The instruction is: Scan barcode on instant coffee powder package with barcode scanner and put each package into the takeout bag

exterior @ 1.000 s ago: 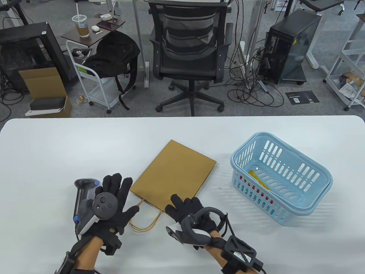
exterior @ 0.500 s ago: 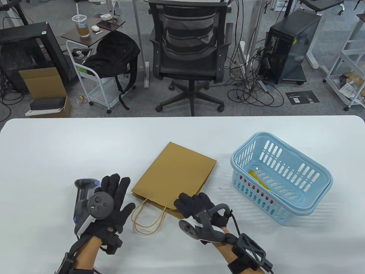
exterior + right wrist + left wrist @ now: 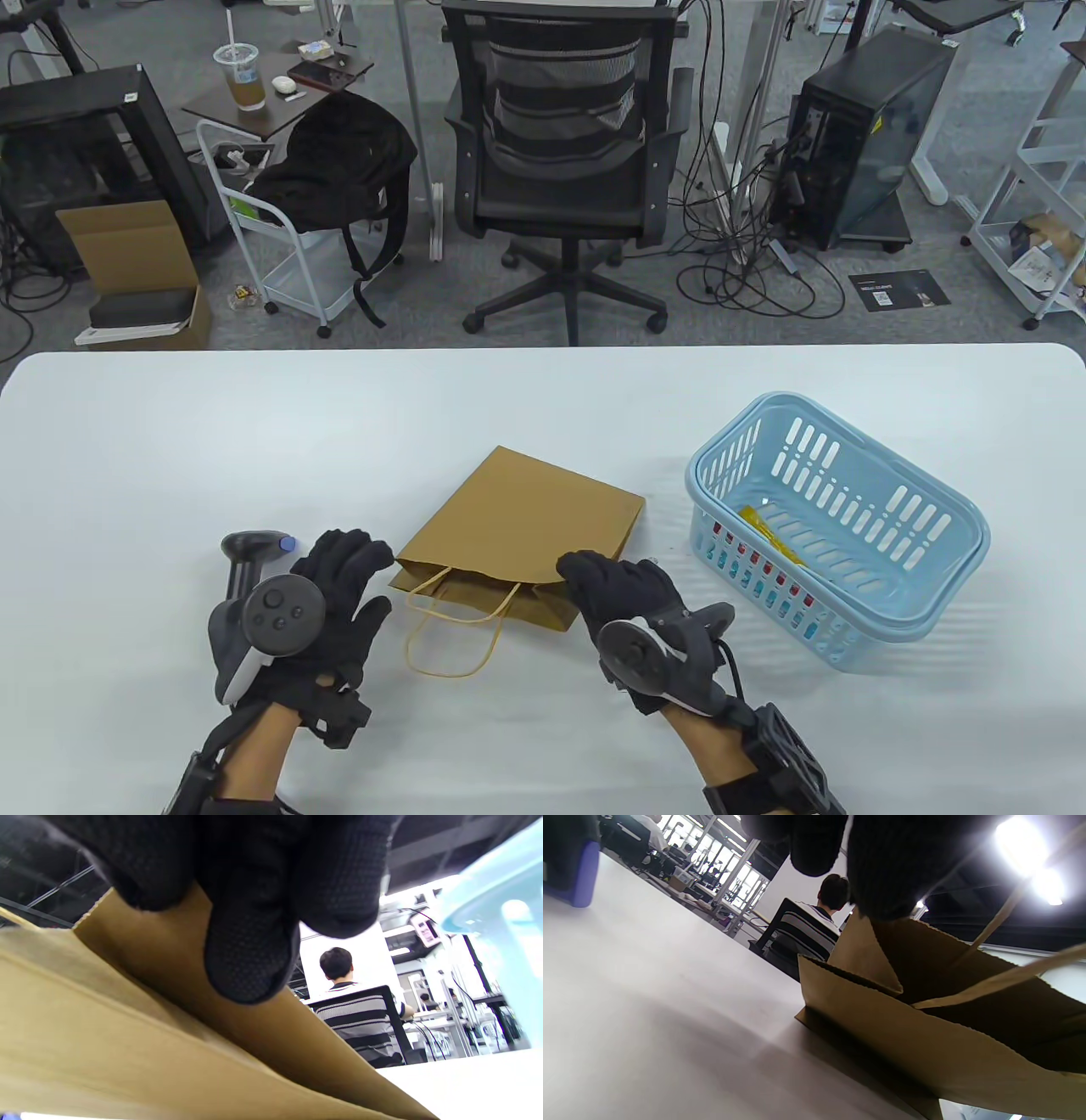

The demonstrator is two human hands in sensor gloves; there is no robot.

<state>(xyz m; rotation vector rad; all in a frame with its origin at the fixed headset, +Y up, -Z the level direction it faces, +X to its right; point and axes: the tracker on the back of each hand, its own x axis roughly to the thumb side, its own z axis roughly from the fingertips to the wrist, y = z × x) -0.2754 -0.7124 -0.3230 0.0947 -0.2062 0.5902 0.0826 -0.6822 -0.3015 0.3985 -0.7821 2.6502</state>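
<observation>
brown paper takeout bag [image 3: 526, 526] lies mouth open; coffee packages [image 3: 768, 531] in blue basket [image 3: 891, 594].

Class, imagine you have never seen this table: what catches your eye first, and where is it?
Two black-gloved hands at the table's near edge work open the mouth of a brown paper takeout bag: left hand at its left corner, right hand gripping its right. A pale blue basket stands to the right, with packages inside.

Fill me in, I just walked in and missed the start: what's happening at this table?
A person in sensor gloves is opening a brown paper takeout bag that lies on the table. The right hand pinches the upper edge of its mouth, and the left hand reaches to the other corner. The barcode scanner lies untouched beside the left hand. The coffee packages are in the blue basket.
</observation>
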